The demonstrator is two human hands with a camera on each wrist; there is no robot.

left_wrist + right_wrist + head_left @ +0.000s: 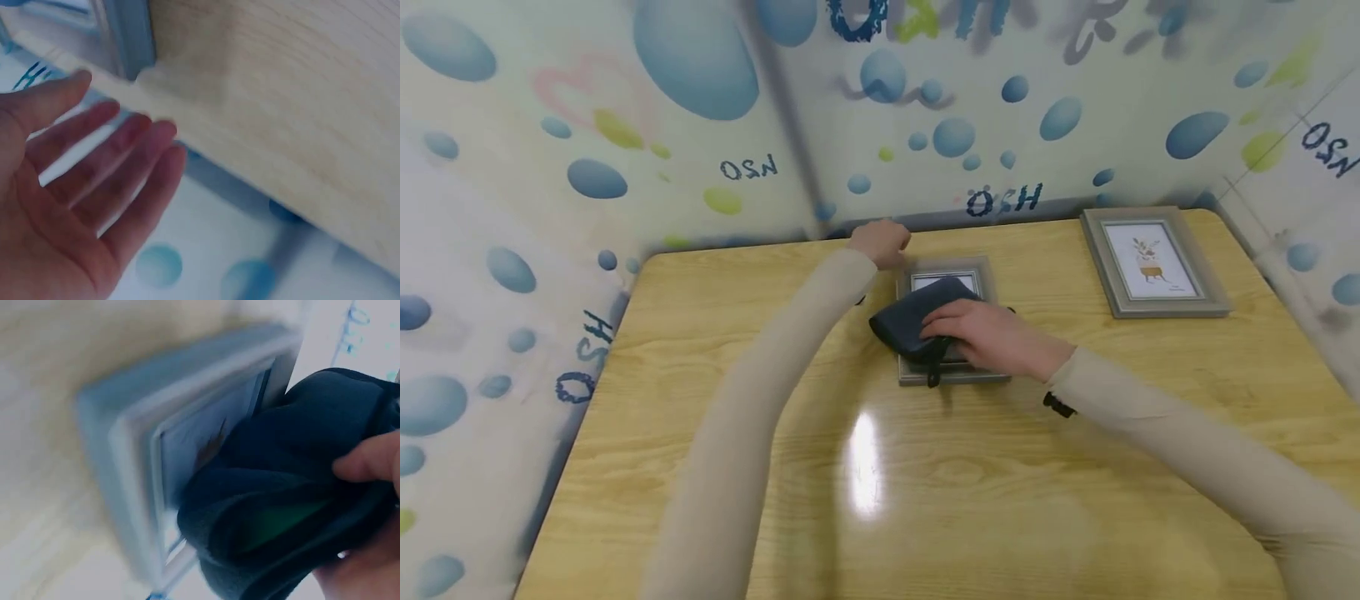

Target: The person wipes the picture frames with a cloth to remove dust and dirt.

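My right hand (pixel 992 335) holds a soft dark blue pouch (pixel 901 323) over a grey picture frame (pixel 973 377), covering much of its picture. A short dark strap hangs from the pouch. In the right wrist view, thumb and fingers pinch the folded pouch (pixel 281 444), and green shows inside its fold. At the frame's far left corner is my left hand (pixel 880 242). The left wrist view shows this hand (pixel 81 194) palm up with fingers spread and nothing in them, beside the corner of the frame (pixel 131 37).
A second grey picture frame (pixel 1172 307) with a plant drawing lies at the table's far right. The wooden table (pixel 962 500) ends at a wall (pixel 820 108) patterned with blue dots, close beyond my left hand. Light glares off the tabletop's middle.
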